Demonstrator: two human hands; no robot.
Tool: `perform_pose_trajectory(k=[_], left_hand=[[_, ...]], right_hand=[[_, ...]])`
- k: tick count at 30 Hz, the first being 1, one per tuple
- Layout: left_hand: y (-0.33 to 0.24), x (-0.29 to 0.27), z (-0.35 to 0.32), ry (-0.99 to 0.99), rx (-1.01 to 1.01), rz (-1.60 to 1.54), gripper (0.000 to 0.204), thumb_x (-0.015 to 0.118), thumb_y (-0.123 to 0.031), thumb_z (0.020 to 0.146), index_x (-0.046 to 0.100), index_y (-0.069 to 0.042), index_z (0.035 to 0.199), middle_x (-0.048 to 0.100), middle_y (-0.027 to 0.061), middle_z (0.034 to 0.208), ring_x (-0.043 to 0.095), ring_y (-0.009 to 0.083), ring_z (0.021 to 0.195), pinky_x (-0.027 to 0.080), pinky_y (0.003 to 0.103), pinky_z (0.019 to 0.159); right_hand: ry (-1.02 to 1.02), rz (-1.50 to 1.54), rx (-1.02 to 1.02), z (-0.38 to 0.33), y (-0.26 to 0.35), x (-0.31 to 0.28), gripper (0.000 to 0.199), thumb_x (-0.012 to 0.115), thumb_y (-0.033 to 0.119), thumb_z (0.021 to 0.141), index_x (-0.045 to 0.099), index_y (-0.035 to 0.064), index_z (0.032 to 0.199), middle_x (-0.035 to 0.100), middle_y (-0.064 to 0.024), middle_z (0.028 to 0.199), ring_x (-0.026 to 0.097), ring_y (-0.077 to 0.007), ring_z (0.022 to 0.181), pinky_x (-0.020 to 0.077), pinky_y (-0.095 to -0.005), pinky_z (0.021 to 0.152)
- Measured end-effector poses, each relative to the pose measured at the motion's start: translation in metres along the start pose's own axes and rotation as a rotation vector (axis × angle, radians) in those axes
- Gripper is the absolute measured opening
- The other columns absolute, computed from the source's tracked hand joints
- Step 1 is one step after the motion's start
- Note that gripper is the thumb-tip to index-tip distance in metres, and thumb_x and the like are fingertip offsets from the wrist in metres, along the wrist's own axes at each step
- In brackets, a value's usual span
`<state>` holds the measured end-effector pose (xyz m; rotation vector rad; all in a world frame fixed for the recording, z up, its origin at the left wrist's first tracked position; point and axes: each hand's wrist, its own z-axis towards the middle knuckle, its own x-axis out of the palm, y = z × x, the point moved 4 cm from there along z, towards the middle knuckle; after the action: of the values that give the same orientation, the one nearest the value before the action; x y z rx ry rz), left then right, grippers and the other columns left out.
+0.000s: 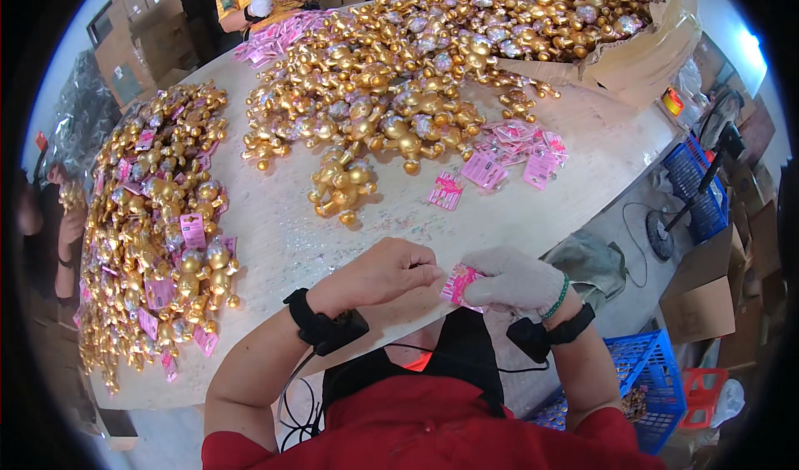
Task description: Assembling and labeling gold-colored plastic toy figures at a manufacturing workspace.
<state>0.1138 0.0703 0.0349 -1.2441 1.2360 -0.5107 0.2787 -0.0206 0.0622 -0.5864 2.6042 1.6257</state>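
My right hand (516, 283), in a pale knit glove, grips a pink printed card (463, 285) above the table's near edge. Just left of it, my bare left hand (384, 275) has thumb and forefinger pinched together. Whatever lies in that pinch is too small to make out. A small cluster of shiny gold bear-shaped figures (341, 188) lies ahead of my left hand. Beyond my right hand, a loose pile of pink cards (508, 155) rests on the white table (291, 258). Dark bands with small boxes are strapped round both wrists.
A large heap of gold figures (358, 95) spreads from a torn cardboard box (641, 70). Figures with pink cards form another pile (158, 237) at left. Co-workers sit across the table (266, 0) and at far left (66, 228). Blue crates (657, 387) stand at right.
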Motion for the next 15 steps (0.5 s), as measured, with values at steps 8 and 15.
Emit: perform_pose_trajectory(k=[8,15], left_hand=[[-0.003,-0.009,-0.005,0.018,-0.029,0.076,0.025,0.06,-0.025,0.095,0.061,0.0,0.092,0.051,-0.0011,0.07,0.044,0.0065,0.069,0.041,0.026,0.062],[-0.007,-0.001,-0.004,0.038,-0.003,0.02,0.021,0.061,-0.021,0.094,0.061,0.0,0.095,0.054,0.0004,0.072,0.046,0.0076,0.07,0.042,0.026,0.064]], right_hand=[[0.023,0.041,-0.09,-0.001,-0.01,-0.004,0.015,0.062,0.016,0.076,0.062,0.0022,0.083,0.051,0.0017,0.063,0.046,-0.0061,0.054,0.0361,-0.0245,0.047],[0.078,-0.066,-0.118,0.0,-0.01,0.0,0.015,0.063,0.017,0.078,0.063,0.0031,0.083,0.05,0.0022,0.06,0.046,-0.0059,0.055,0.0364,-0.0244,0.047]])
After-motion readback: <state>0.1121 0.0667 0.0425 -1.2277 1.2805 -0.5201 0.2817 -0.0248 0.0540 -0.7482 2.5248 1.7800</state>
